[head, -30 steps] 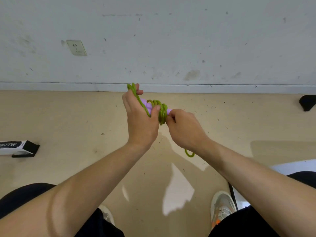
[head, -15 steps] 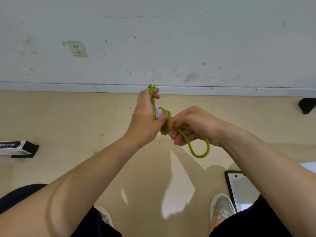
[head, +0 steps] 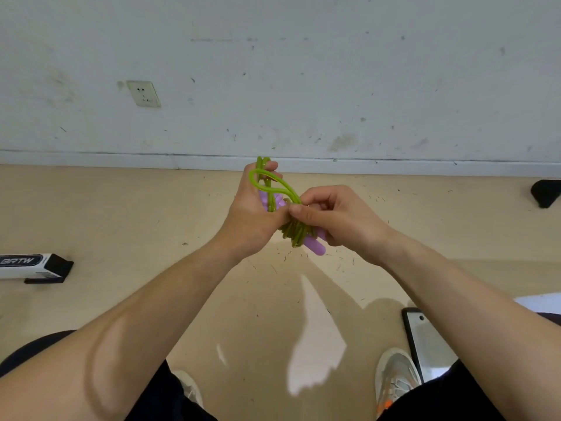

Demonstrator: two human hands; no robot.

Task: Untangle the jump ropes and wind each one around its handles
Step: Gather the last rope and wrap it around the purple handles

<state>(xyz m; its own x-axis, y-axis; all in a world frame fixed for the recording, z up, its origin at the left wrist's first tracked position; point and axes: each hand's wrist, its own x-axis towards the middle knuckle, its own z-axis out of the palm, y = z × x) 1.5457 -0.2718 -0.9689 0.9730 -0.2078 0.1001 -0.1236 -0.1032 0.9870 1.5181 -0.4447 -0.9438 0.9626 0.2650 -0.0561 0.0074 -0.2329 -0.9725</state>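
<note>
At far left a BRTW-labelled box (head: 33, 265) lies on the floor (head: 145, 226), well apart from the work, w/ a wall socket (head: 143, 93) above it. The left hand (head: 250, 221) is held in mid-air, fingers curled round the purple handles (head: 315, 248) & round the top loop of the green jump rope (head: 296, 234), thumb pressed against the wound turns. Most of the rope is judged already wound; one loose loop is left btwn the hands. For this step to be done well, the handles should be clamped together w/ the left thumb pinning the last turn so nothing springs off, & tension should be held on the free strand. That strand is pinched by the right hand (head: 343, 218) btwn thumb & forefinger just beside the turns, the other fingers curled underneath. The loop should be laid snug next to the prior turns, not across them, & the end tucked under one turn. A phone (head: 425, 341) lies on the floor at right.
</note>
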